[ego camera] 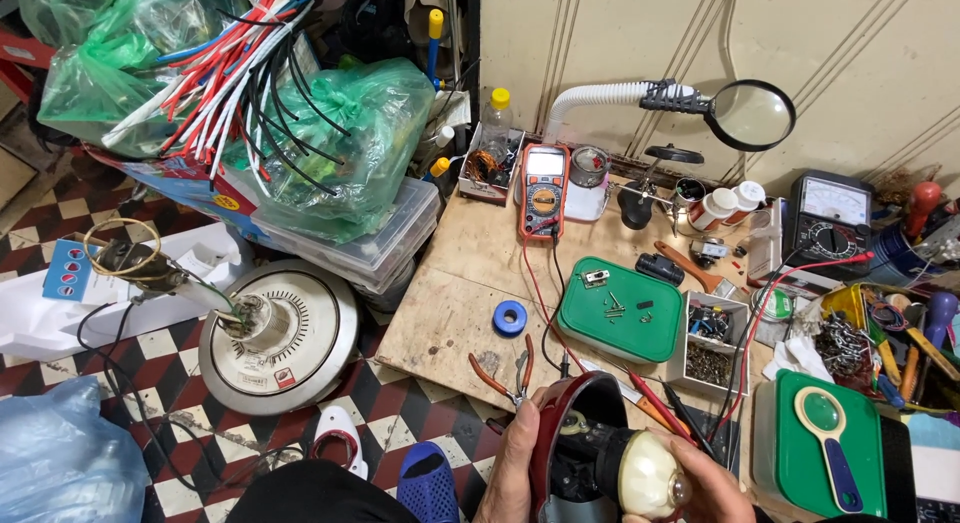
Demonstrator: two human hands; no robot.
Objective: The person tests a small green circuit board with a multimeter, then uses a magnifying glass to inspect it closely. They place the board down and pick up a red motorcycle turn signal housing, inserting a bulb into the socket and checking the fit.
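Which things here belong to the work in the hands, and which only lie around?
In hand:
- dark red appliance housing, held by left hand
- cream motor part, under right hand

Lying about:
- orange pliers
- blue tape roll
- orange multimeter
- green lid with screws
- round fan base

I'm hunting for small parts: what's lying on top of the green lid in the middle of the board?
On the green lid lie loose screws and a small metal bracket. Whatever is beneath it is hidden.
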